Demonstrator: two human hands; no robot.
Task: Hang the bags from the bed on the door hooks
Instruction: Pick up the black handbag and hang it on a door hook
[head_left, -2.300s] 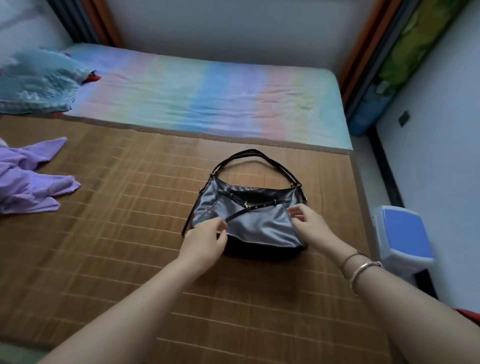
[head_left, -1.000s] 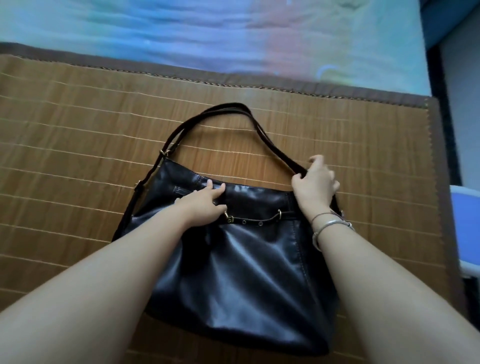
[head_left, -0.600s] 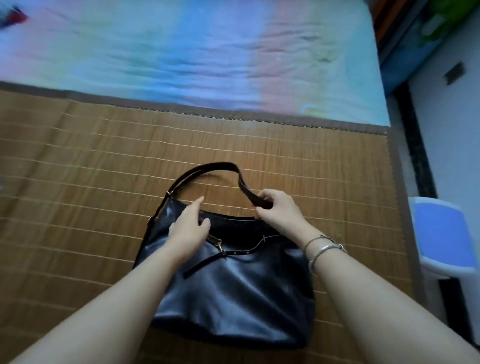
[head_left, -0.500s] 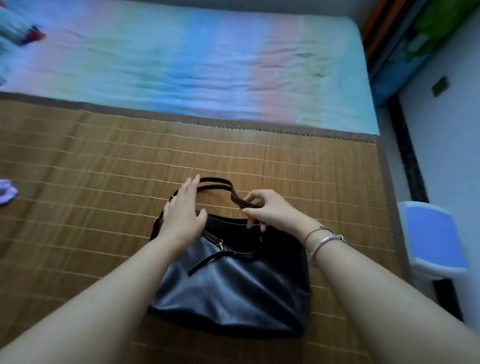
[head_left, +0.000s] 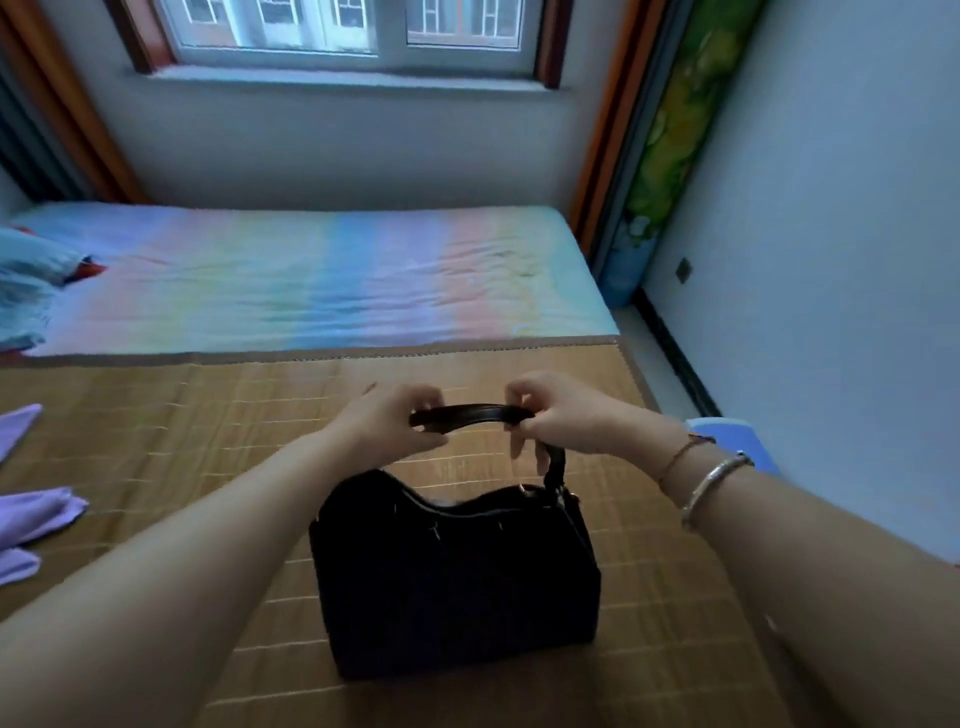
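A black leather shoulder bag (head_left: 457, 577) hangs upright above the bamboo mat (head_left: 156, 431) on the bed, held by its strap (head_left: 470, 414). My left hand (head_left: 387, 426) pinches the strap's left end. My right hand (head_left: 558, 415) grips the strap's right end, with bracelets on that wrist. The strap runs level between both hands. No door or hooks are in view.
A pastel striped sheet (head_left: 322, 275) covers the far half of the bed under a window (head_left: 343, 26). Purple cloth (head_left: 31, 519) lies on the mat at the left, a blue pillow (head_left: 26, 280) at the far left. A blue-topped stool (head_left: 737, 441) stands by the bed's right edge.
Both hands moved from the bag's body to its strap and lifted the bag off the mat so it hangs upright. The view tilted up, showing the window and wall.
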